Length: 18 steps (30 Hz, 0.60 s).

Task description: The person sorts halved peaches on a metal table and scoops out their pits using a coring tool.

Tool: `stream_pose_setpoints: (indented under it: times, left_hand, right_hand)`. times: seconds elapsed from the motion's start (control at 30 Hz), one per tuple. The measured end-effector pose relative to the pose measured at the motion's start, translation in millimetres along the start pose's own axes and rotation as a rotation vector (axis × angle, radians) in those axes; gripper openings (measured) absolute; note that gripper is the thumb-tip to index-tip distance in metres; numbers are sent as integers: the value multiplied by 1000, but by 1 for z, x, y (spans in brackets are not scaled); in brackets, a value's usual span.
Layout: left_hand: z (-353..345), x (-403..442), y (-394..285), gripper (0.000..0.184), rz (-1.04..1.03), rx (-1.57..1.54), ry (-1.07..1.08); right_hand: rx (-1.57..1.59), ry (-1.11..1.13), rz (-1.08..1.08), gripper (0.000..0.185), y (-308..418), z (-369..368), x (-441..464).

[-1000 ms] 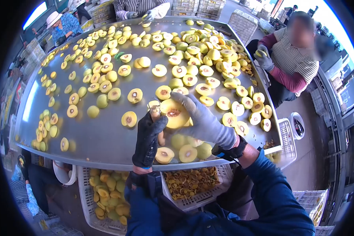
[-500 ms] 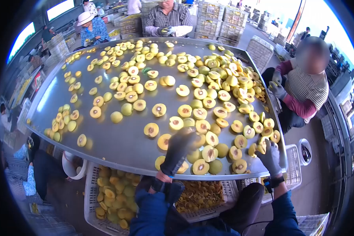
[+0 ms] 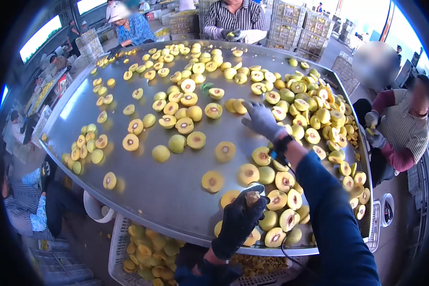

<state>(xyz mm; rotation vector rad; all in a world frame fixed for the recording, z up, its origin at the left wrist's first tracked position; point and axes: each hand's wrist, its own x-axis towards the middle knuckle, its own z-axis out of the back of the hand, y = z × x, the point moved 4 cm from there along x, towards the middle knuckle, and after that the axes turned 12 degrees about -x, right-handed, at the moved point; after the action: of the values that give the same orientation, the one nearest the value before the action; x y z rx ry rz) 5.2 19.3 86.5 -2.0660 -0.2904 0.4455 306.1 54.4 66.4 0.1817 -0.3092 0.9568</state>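
Observation:
Many halved yellow peaches (image 3: pixel 213 110), some cut side up, lie on a metal table (image 3: pixel 176 176). My right hand (image 3: pixel 262 120), in a grey glove, stretches across the table with its fingers extended. Its fingertips are at a pair of peach halves (image 3: pixel 235 106). Closer to me, my left hand (image 3: pixel 243 212), in a dark glove, is closed around a small tool (image 3: pixel 253 198) with a brownish end; a shiny part shows just beyond it. The rest of the tool is hidden by the fingers. Several peach halves (image 3: pixel 277 199) lie right beside this hand.
A large pile of peach halves (image 3: pixel 314 102) covers the table's right side. Below the near edge stand a white crate of peaches (image 3: pixel 150 255) and a crate of small brown-yellow pieces (image 3: pixel 262 265). A white bucket (image 3: pixel 96 207) stands at left. Co-workers sit around the table.
My right hand has left the peaches at the near right edge and reached forward and left to the table's middle. My left hand has shifted slightly; the view has turned left.

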Motion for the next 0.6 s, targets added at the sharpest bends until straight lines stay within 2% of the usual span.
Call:
stream_pose_setpoints:
  times: [0.13,0.2,0.23,0.33,0.4,0.47,0.6]
  left_hand:
    - [5,4,-13,34,-45,178,34]
    - [8,7,-13,34,-168,251,11]
    - [10,8,-13,34,-153,212,15]
    - [7,12,-16,34,-106,96,38]
    - [5,17,-18,36,-80,33,43]
    - [6,19,-14,35,-115,36,71]
    - [11,20,-10,31,-123,42,22]
  right_hand:
    - [-89,141,-87,55,6,-52,65]
    - [-52,150,-73,54,8,-63,75]
    - [-40,161,-70,54,6,-67,74]
    - [20,143,118,51,10,-66,37]
    - [16,65,279,48,27,-41,-8]
    - [-18,259,235,47,47,-6,-47]
    - [75,326,337,48,52,10,-100]
